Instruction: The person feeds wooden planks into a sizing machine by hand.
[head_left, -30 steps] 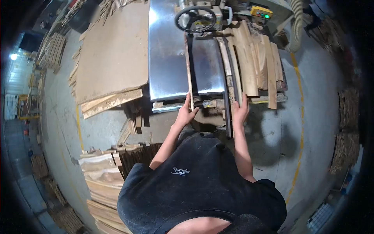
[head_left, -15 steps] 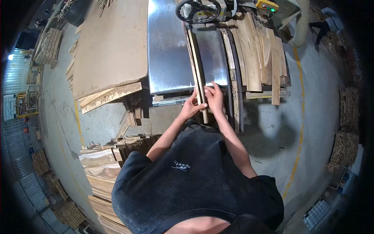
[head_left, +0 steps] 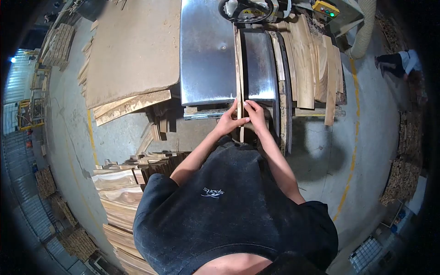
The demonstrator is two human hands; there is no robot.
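Note:
A long, narrow wooden strip (head_left: 239, 68) lies lengthwise on the shiny metal machine table (head_left: 206, 59), its far end close under the black handwheel (head_left: 246, 10). My left hand (head_left: 228, 122) is closed round the near part of the strip from the left, thumb laid across it and fingers along its side. From the right, my right hand (head_left: 256, 116) holds the strip with its fingertips, just ahead of the left thumb. The near end of the strip sticks out past the table's front edge towards my shirt.
A wide board (head_left: 133, 50) lies left of the machine. Several cut wood pieces (head_left: 302, 64) rest on the right. Stacked wavy boards (head_left: 120, 183) stand at lower left. A control box (head_left: 326, 8) and hose (head_left: 365, 32) are at the upper right. Another person (head_left: 403, 62) bends far right.
The strip has swung from a slant to nearly straight, its far end now nearer the handwheel. Both hands have stayed on it. My view has shifted slightly, and the far person has bent over.

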